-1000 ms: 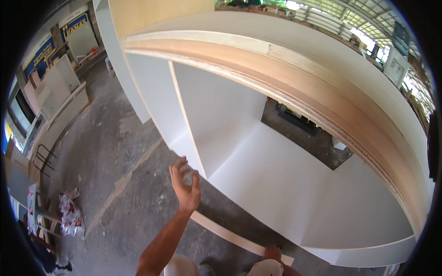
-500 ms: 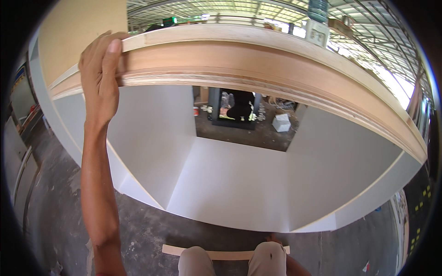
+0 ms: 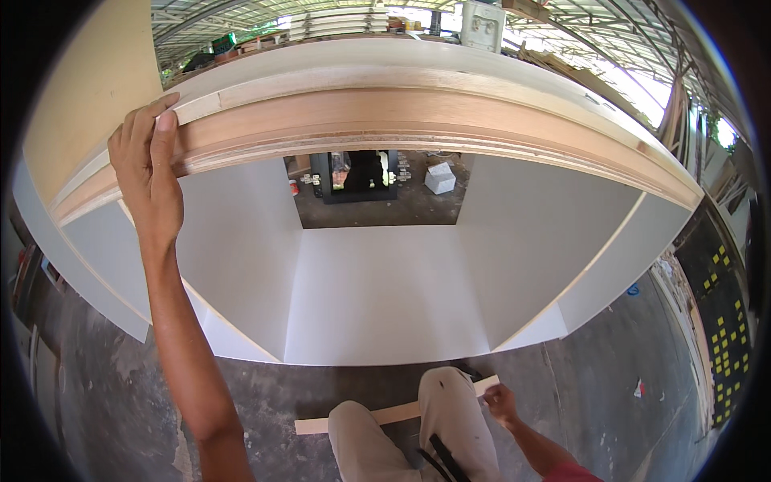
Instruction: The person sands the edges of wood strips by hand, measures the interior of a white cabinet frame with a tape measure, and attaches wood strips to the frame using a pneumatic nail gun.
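Observation:
A large white cabinet carcass point(image 3: 385, 297) stands in front of me, with a layered bare-wood top rail point(image 3: 385, 108) along its upper edge. My left hand point(image 3: 151, 165) is closed over the left part of that rail, fingers across the top and thumb against the front. Low down by my knees, my right hand point(image 3: 503, 404) grips the right end of a thin, pale wooden strip point(image 3: 399, 413). The strip slants upward to the right, and my legs hide parts of it.
Through the cabinet's back opening show a dark frame point(image 3: 317, 178) and a white block point(image 3: 439, 178) on the floor. A tan panel point(image 3: 96, 88) rises at the left. A black board with yellow squares point(image 3: 715, 321) stands at the right. A white dispenser point(image 3: 482, 26) is at the back.
My right hand has come into clear view, holding the strip's right end, which is now raised. My left hand stays on the rail. The whole view has shifted.

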`<state>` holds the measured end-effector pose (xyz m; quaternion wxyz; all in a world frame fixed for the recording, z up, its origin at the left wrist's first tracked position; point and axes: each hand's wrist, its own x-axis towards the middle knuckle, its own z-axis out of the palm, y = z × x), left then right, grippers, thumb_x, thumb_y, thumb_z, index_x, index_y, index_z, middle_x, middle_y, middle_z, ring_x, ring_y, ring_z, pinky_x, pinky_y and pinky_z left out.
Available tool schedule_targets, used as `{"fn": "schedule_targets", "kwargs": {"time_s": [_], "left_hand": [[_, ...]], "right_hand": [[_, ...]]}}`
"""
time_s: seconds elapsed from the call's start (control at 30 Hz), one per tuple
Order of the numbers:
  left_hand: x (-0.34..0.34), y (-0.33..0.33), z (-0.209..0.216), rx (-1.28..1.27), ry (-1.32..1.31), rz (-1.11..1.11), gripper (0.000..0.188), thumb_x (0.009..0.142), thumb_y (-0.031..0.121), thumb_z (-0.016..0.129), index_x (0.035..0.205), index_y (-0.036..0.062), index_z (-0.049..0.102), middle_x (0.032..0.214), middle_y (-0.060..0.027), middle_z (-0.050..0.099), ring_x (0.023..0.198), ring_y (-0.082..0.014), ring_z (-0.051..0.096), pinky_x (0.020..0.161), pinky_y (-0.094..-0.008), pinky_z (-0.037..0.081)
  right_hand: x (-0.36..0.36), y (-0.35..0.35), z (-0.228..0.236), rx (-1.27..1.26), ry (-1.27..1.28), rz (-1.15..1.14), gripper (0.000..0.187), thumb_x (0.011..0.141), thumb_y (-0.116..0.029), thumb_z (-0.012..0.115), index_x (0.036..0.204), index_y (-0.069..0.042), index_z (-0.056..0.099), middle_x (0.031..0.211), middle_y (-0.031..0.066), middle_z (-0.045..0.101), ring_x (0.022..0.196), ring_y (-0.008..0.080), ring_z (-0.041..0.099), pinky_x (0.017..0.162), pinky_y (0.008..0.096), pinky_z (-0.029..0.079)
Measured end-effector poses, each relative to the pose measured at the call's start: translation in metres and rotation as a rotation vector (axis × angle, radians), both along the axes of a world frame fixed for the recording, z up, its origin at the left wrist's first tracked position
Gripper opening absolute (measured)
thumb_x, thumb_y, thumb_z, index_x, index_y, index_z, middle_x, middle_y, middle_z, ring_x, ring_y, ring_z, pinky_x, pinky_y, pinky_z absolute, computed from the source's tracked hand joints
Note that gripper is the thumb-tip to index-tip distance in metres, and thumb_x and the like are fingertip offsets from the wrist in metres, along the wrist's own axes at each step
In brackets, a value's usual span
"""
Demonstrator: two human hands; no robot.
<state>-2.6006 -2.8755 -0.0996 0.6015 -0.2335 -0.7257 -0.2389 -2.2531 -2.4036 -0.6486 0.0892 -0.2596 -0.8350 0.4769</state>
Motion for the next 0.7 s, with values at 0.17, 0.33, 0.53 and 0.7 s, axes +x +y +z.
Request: {"fn": "schedule_targets", "kwargs": {"time_s": [0.17, 0.33, 0.53, 0.7], "left_hand": [[0.000, -0.002, 0.002, -0.019, 0.030, 0.021, 0.036, 0.104, 0.032, 0.047, 0.116, 0.0071, 0.070, 0.106, -0.0096, 0.065, 0.105, -0.0289, 0.050, 0.104, -0.0386, 0.033], [-0.001, -0.005, 0.005, -0.052, 0.040, 0.001, 0.035, 0.104, 0.031, 0.048, 0.116, 0.0070, 0.071, 0.103, -0.0118, 0.066, 0.101, -0.0293, 0.052, 0.102, -0.0381, 0.034], [-0.016, -0.029, 0.005, -0.070, -0.041, -0.028, 0.040, 0.103, 0.034, 0.051, 0.120, 0.0043, 0.071, 0.099, -0.0124, 0.067, 0.087, -0.0241, 0.060, 0.086, -0.0348, 0.047], [-0.005, -0.014, 0.000, 0.042, -0.132, -0.101, 0.047, 0.102, 0.042, 0.052, 0.128, 0.0062, 0.068, 0.117, -0.0123, 0.067, 0.104, -0.0232, 0.065, 0.087, -0.0357, 0.056]], "right_hand": [[0.138, -0.052, 0.114, -0.096, -0.145, 0.078, 0.008, 0.082, -0.007, 0.074, 0.086, -0.003, 0.069, 0.080, 0.0060, 0.069, 0.075, 0.0145, 0.066, 0.069, 0.0299, 0.053], [0.194, -0.097, 0.151, -0.170, -0.088, 0.089, 0.007, 0.082, -0.005, 0.071, 0.088, -0.004, 0.071, 0.080, 0.0062, 0.069, 0.074, 0.0143, 0.066, 0.070, 0.0291, 0.052], [0.169, -0.115, 0.177, -0.074, 0.055, 0.214, 0.025, 0.074, 0.007, 0.071, 0.096, -0.004, 0.073, 0.114, 0.0131, 0.061, 0.088, 0.0216, 0.065, 0.078, 0.0335, 0.052], [0.164, -0.131, 0.176, 0.169, -0.083, 0.267, 0.031, 0.081, -0.001, 0.065, 0.109, -0.009, 0.074, 0.151, 0.0205, 0.035, 0.111, 0.0304, 0.057, 0.092, 0.0453, 0.046]]}}
